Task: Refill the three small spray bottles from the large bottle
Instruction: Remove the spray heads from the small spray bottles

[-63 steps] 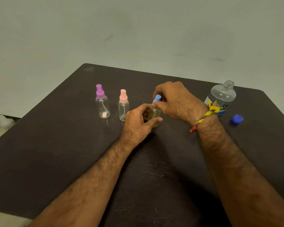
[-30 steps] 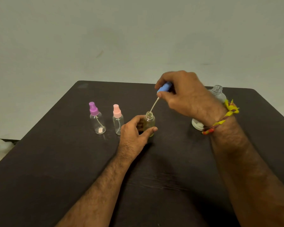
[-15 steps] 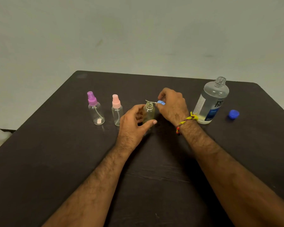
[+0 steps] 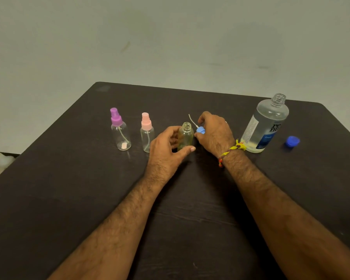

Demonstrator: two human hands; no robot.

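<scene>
Dark wood-grain tabletop carries everything. Large clear plastic bottle, uncapped, part full, stands upright at right; its round blue cap lies just beside it. Left hand curls round the open small clear bottle, upright at centre. Right hand pinches the blue spray top, tube pointing up-left. Pink-topped and purple-topped small spray bottles stand capped at left.
</scene>
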